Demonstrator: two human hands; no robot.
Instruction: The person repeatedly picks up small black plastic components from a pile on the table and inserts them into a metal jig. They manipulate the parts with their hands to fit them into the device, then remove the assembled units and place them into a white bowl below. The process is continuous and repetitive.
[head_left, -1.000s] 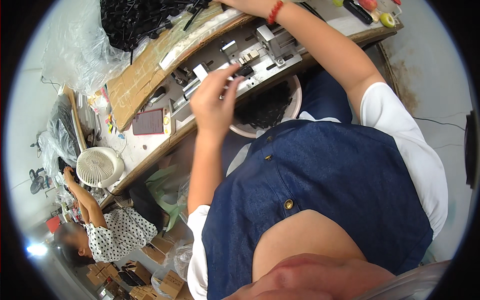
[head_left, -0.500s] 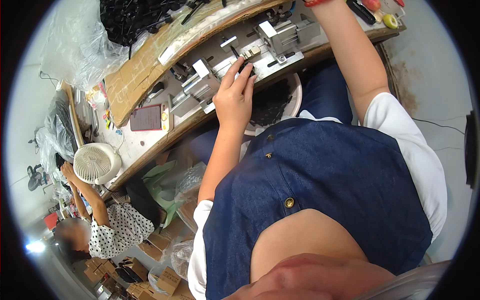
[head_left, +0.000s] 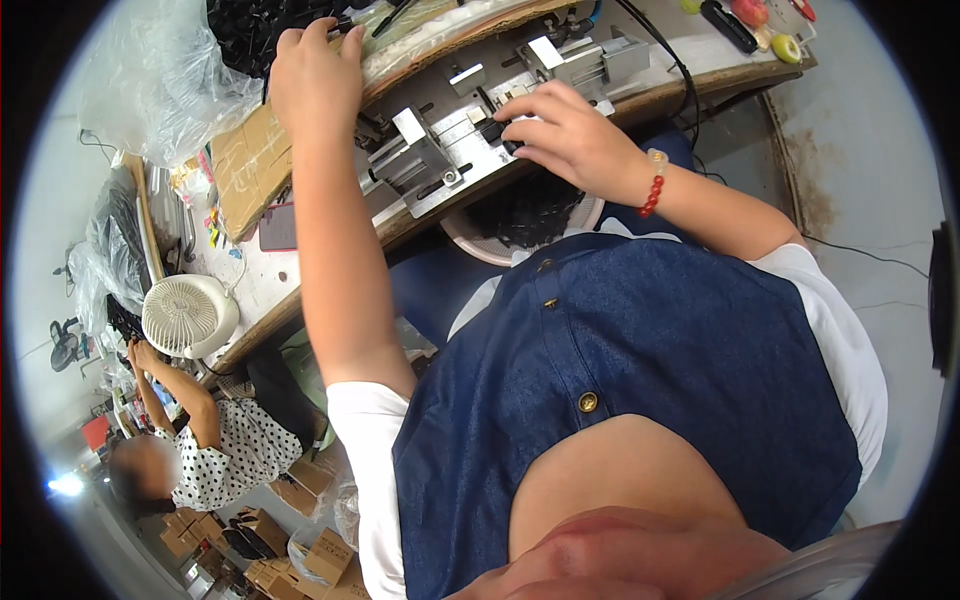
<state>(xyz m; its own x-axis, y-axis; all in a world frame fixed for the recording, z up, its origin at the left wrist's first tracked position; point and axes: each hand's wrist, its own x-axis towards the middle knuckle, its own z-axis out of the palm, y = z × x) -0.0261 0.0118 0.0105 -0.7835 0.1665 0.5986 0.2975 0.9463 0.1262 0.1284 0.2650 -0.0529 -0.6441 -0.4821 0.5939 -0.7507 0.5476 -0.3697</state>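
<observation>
Black plastic parts, small and many, were the stock in hand: one heap (head_left: pixel 250 25) lay at the far edge of the counter (head_left: pixel 700 75) beside a clear plastic bag (head_left: pixel 150 90), and a second lot filled a pale round bowl (head_left: pixel 470 238) held below the counter's near edge, at the person's lap. The left hand (head_left: pixel 310 80) lay at the heap, fingers bent down among the pieces; whether it gripped one could not be told. The right hand (head_left: pixel 565 135), a red bead bracelet (head_left: pixel 652 185) at its wrist, rested on a grey metal jig (head_left: pixel 450 150), fingertips drawn narrow around a small dark piece (head_left: pixel 497 128) seated on the plate. Judged by look, the parts would be light, stiff and somewhat slick, unlikely to break, best pinched singly at the sides between thumb and forefinger; in a heap they would tangle and slide. The jig, of blocks and slotted plates, appeared heavy and fixed, not something to lift. Cardboard (head_left: pixel 250 165) lay under the heap. Also present: a small white fan (head_left: pixel 185 315), and another person in a dotted top (head_left: pixel 225 455) at work lower left.
</observation>
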